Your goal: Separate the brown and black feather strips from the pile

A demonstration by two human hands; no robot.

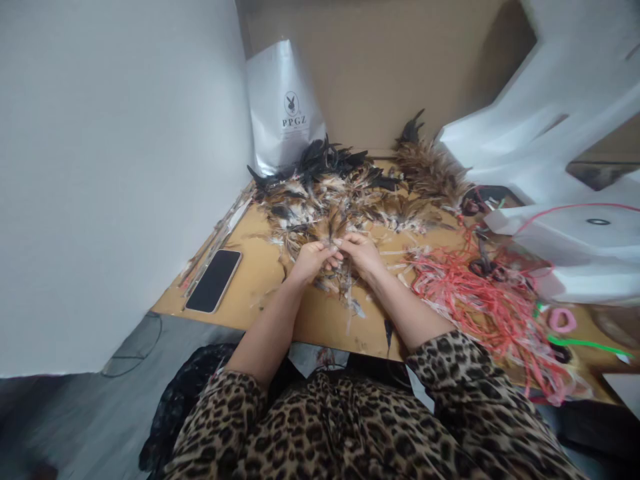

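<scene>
My left hand and my right hand meet over the middle of the table, fingers pinched together. Between them they grip the base of a brown feather bunch, whose tips fan out away from me. Just beyond lies a large pile of loose feathers, brown, white and black. Small feather scraps are scattered on the tabletop below my hands. The exact spot where the fingertips press on the quills is too small to make out.
A phone lies at the left edge. Pink-red strips cover the right side, with dark-handled scissors on them. Behind stand a silver-white bag and an upright brown feather bundle. A white machine is at right.
</scene>
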